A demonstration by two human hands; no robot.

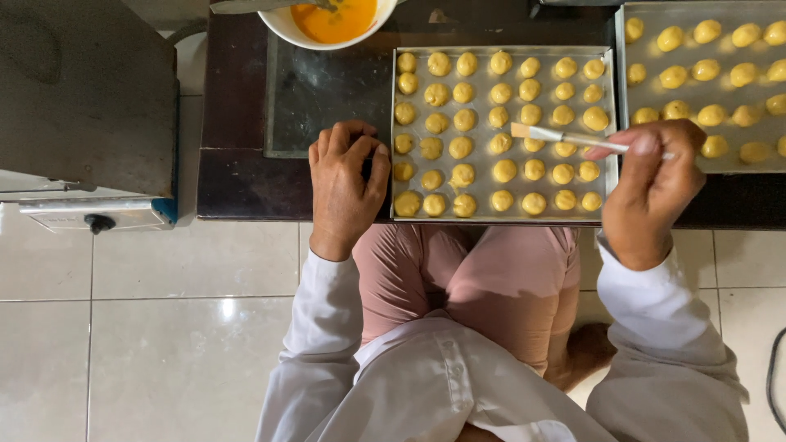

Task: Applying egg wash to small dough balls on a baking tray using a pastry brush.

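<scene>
A metal baking tray (pixel 501 51) lies on a low dark table (pixel 237 123), filled with several rows of small round yellow dough balls (pixel 505 170). My left hand (pixel 345 184) rests curled on the table at the tray's left edge, touching its rim, with nothing in it. My right hand (pixel 651 188) is closed around the handle of a pastry brush (pixel 565 137), whose pale bristles hover over the dough balls in the tray's middle right. A white bowl of orange egg wash (pixel 334 18) stands at the table's far edge.
A second tray (pixel 741 160) of glossy yellow dough balls sits to the right. A grey metal appliance (pixel 86 106) stands at left on the pale tiled floor (pixel 164 327). My knees in pink trousers (pixel 483 278) are tucked against the table's front.
</scene>
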